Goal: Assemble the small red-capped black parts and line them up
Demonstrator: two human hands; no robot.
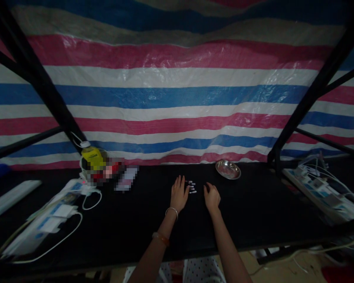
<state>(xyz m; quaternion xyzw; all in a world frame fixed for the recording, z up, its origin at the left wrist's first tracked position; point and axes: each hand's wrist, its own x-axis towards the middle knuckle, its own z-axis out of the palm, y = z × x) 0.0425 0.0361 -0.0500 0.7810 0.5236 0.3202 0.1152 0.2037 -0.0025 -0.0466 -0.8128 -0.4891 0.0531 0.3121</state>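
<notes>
My left hand point(179, 193) lies palm down on the black tabletop point(120, 220), fingers stretched out. Several small, shiny, silvery cylinders point(192, 192) lie in a short row against its right side, near the thumb; their exact kind is too small to make out. To the right of them, my right hand point(212, 197) rests with its fingers curled in and the thumb close to the forefinger. Whatever it may hold is hidden. Beyond the right hand, toward the back edge, stands a shallow round metal dish point(228, 169).
At the left are power strips point(51, 218) with plugs and white cables, a long white box point(13, 197) and a yellow bottle point(93, 156). More plugged strips point(327, 188) lie at the right. Black metal posts point(312, 94) and a striped tarpaulin point(177, 94) bound the back.
</notes>
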